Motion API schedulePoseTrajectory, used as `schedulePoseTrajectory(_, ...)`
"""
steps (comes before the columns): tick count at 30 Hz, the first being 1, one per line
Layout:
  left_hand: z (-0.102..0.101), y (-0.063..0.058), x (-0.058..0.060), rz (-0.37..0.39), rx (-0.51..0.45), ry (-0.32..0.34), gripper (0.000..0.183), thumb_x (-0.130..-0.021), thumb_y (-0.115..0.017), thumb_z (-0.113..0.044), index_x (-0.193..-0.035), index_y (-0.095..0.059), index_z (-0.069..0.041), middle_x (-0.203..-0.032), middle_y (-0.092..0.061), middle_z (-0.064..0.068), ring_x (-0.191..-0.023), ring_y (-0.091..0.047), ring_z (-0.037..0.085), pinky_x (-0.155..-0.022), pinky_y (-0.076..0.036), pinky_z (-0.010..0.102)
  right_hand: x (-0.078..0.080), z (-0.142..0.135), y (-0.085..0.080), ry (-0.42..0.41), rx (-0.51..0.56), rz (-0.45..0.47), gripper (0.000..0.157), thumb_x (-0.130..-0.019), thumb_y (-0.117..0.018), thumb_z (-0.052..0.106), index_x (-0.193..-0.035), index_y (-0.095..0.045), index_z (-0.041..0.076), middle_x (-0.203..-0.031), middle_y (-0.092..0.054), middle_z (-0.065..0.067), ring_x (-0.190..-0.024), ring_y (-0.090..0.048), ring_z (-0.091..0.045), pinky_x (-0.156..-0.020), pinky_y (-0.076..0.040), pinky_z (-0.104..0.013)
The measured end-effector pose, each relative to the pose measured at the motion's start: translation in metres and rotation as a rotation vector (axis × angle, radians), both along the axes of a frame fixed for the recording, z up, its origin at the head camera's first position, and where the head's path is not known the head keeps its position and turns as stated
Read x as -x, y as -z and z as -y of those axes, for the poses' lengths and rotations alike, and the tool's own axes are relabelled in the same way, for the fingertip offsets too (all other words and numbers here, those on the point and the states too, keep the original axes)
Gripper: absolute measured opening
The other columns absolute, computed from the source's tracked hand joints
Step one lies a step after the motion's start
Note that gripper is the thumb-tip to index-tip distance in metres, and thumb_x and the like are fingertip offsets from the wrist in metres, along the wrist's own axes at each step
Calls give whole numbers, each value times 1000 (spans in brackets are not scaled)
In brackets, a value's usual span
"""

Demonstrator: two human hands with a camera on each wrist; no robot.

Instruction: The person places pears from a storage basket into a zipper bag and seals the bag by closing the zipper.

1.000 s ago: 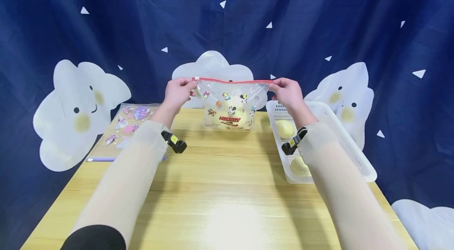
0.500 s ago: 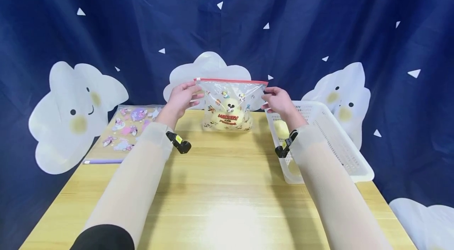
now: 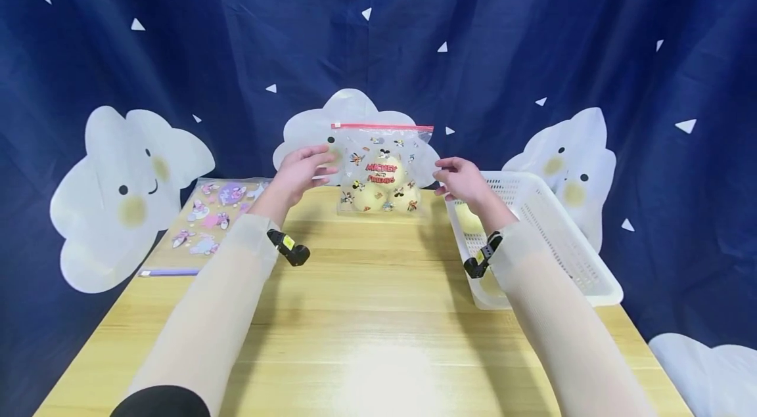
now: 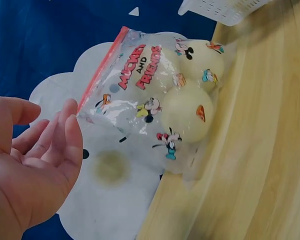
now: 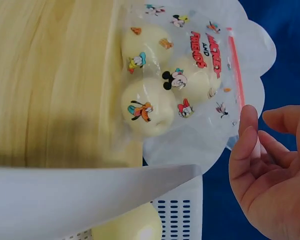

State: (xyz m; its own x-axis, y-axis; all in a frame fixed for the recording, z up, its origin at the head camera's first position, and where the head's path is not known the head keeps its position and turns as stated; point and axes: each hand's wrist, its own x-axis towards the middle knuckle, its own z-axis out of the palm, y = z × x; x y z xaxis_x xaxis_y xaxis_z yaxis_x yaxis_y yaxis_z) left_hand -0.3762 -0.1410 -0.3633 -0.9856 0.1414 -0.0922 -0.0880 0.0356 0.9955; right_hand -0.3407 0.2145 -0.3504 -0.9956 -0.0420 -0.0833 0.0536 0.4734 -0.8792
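Note:
A clear zip bag with a red slider strip and cartoon prints stands upright at the table's far side. Inside it are pale yellow round balls, three showing through the plastic. My left hand is beside the bag's left edge, fingers loosely spread and holding nothing. On the other side my right hand hovers by the right edge, its fingers relaxed and apart from the thumb. In the right wrist view the fingertips overlap the lower end of the red strip.
A white perforated basket stands on the right, with a pale yellow ball in it, partly behind my right arm. At left lies a flat printed bag with a purple slider strip. A dark blue curtain hangs behind the wooden table.
Both hands pinched the top corners of the bag a second ago; they have let go and opened beside it. The bag has turned upright, its print now higher.

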Motion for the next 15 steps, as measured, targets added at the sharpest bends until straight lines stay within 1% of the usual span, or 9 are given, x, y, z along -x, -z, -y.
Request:
schedulePoseTrajectory(3, 7, 2, -6, -26, 78, -8, 51, -114, -58, -25, -162, -51, -7, -155, -63, 17, -111, -75, 13, -95, -62, 26, -6, -2, 2, -12, -15, -11, 48, -113, -56, 22, -156, -52, 2, -140, -63, -18, -83, -72, -12, -71, -56, -26)
schedulePoseTrajectory(5, 13, 3, -12, -49, 135, -4, 49, -114, -57, -25, -160, -54, -7, -153, -64, 19, -105, -76, 9, -94, -63, 28, -11, -4, 3, -29, -23, -25, 47, -113, -56, 22, -155, -54, 1, -135, -63, -18, -82, -72, -12, -69, -56, -24)
schedulePoseTrajectory(8, 23, 4, -23, -95, 215, 9, 47, -114, -56, -24, -157, -57, -5, -150, -66, 22, -100, -76, 6, -92, -63, 30, -21, -6, 3, -61, -31, -49, 46, -112, -57, 21, -154, -55, 1, -128, -64, -16, -80, -71, -12, -68, -56, -24)
schedulePoseTrajectory(10, 31, 5, -32, -129, 261, 25, 44, -114, -55, -22, -153, -60, -4, -145, -68, 22, -100, -77, 7, -90, -63, 29, -29, -6, 3, -80, -35, -67, 44, -112, -58, 20, -152, -56, 0, -125, -65, -15, -80, -71, -13, -68, -57, -26)
schedulePoseTrajectory(12, 40, 5, -41, -161, 306, 41, 41, -114, -55, -22, -150, -62, -4, -138, -72, 19, -99, -78, 7, -87, -62, 26, -37, -6, 2, -96, -38, -83, 43, -113, -59, 20, -151, -57, 1, -124, -65, -14, -83, -72, -18, -68, -58, -27)
schedulePoseTrajectory(15, 54, 5, -53, -192, 366, 60, 37, -114, -57, -23, -145, -66, -4, -126, -76, 10, -97, -78, 8, -84, -62, 24, -51, -5, 2, -123, -37, -114, 40, -112, -60, 18, -148, -60, 1, -122, -67, -15, -83, -73, -22, -66, -58, -27)
